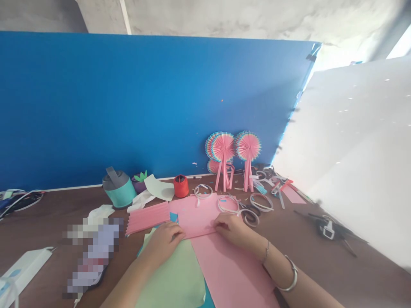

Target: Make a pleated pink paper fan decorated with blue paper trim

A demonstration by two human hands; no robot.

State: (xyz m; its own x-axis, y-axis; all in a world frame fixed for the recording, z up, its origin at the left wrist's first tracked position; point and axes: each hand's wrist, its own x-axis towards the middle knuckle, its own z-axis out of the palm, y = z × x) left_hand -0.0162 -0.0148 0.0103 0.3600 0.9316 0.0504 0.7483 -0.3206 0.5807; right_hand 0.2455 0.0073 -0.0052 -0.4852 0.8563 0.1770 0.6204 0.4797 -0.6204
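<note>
A sheet of pink paper (195,218) lies in front of me with a narrow fold along its near edge. My left hand (165,239) is closed at the left end of that fold, fingers curled on the paper. At the right end, my right hand (227,224) pinches the same edge between thumb and fingers. Beneath my left arm is a green paper sheet (173,278), and beside it more pink paper (234,269) stretches toward me. Left of the sheet rests a pleated pink paper piece (147,217).
Pink paper fans (224,147) stand against the blue partition (128,107). Rolled paper strips (261,202) lie at the right. A red container (181,186), a teal pot (120,190) and a purple pot (138,184) stand at the back. A cable bundle (327,229) is far right.
</note>
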